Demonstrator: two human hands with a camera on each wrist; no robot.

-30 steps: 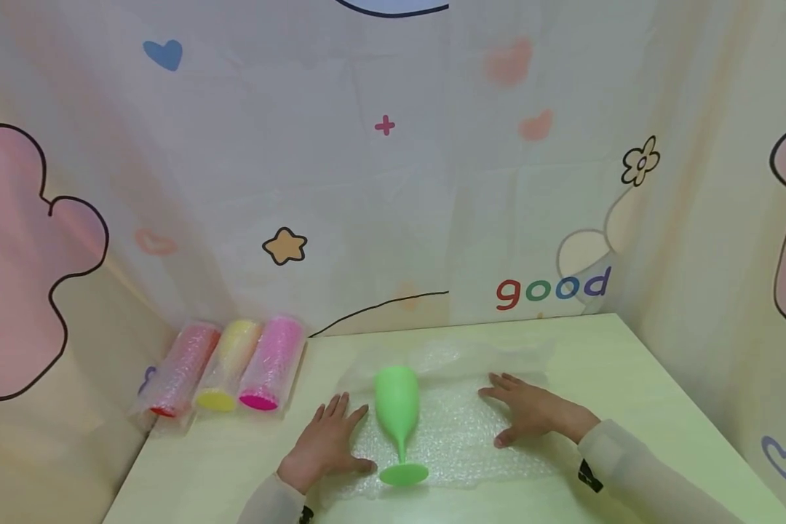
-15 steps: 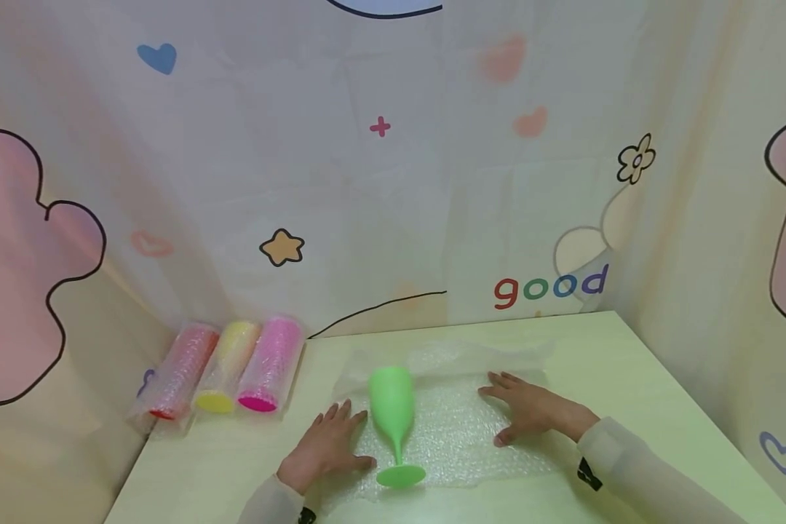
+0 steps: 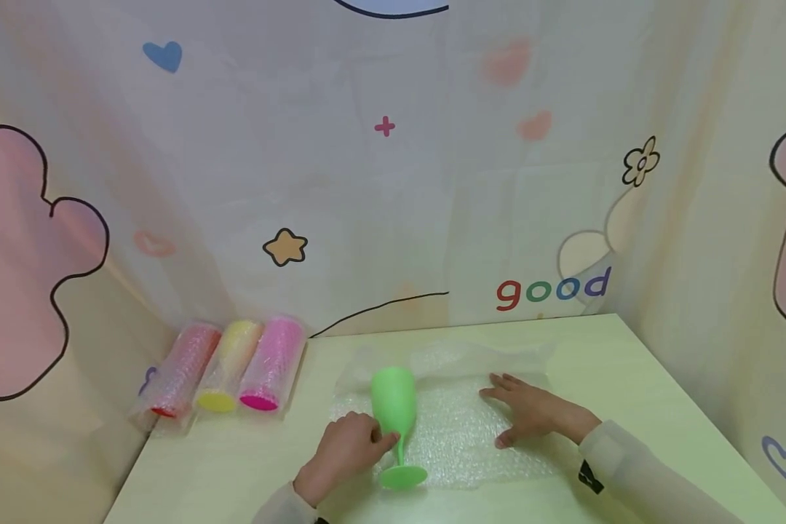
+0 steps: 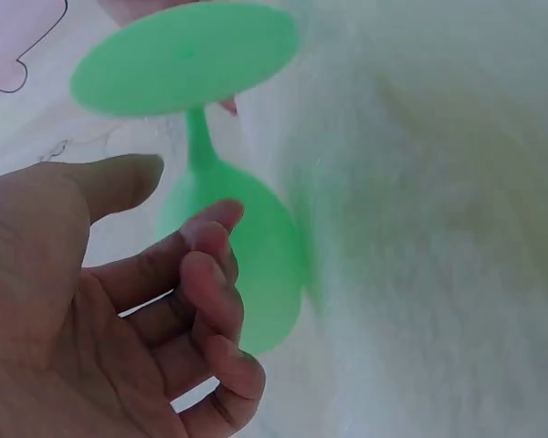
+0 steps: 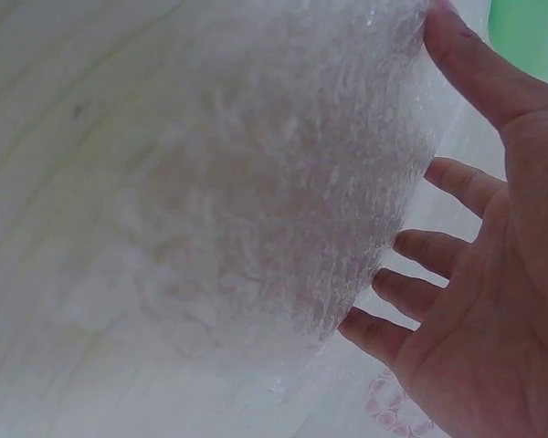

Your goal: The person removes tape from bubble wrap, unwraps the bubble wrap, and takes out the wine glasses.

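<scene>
Beyond the fingers of the left hand [image 3: 347, 451], a red bundle [image 3: 186, 364], yellow bundle [image 3: 229, 364] and pink bundle [image 3: 275, 360] lie already wrapped. Those fingers, spread half a second earlier, now curl loosely with no grip visible, thumb by the stem of the green cup [image 3: 394, 397], which lies bare just right of them, its wrapping apparently left to do. Flat bubble wrap [image 3: 458, 429] reaches the right hand [image 3: 530, 411], its splayed fingers released, unchanged
</scene>
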